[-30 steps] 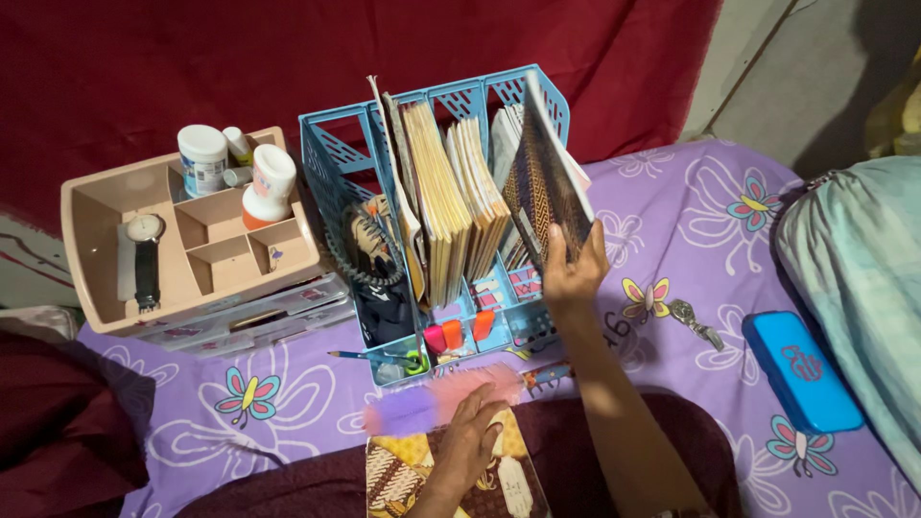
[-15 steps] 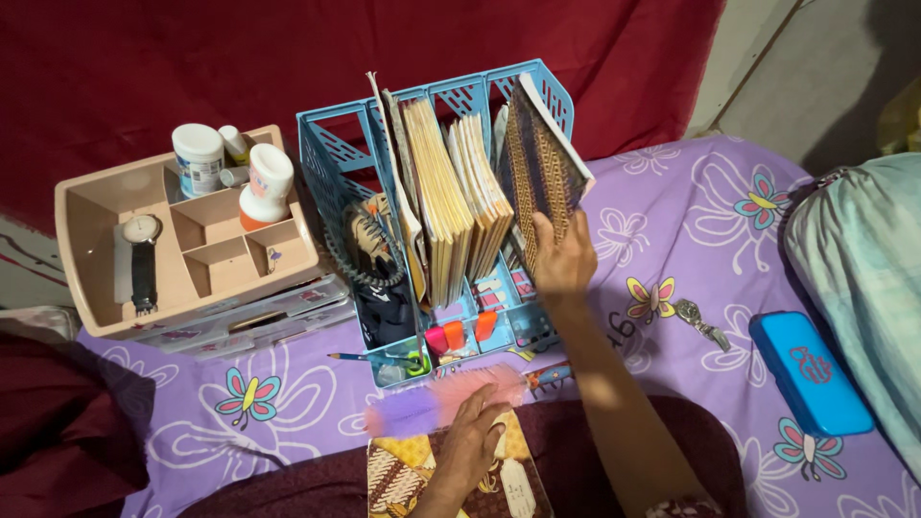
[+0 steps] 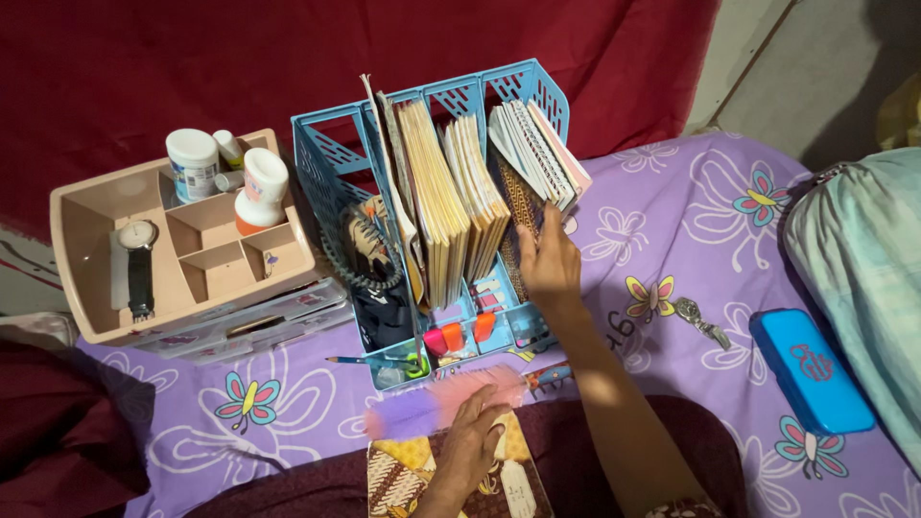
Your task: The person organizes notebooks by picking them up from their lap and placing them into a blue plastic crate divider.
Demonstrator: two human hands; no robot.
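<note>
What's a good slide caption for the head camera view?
Right hand pressing a patterned notebook into the blue file rack; left hand resting on a batik-covered book.

The tray (image 3: pixel 86 278) sits left of my file rack (image 3: pixel 326 144); the pencil case (image 3: pixel 811 369) lies well right; notebooks (image 3: pixel 441 201) stand in it.

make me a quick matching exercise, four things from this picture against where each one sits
Things:
1. wristwatch
2. blue pencil case
3. pink and purple feathery pen
4. patterned notebook

Places:
A. under the left hand, in front of the blue file rack
B. on the purple sheet at far right
C. left compartment of the beige tray
D. rack's right slot, at the right hand

Pairs: 1-C, 2-B, 3-A, 4-D
</note>
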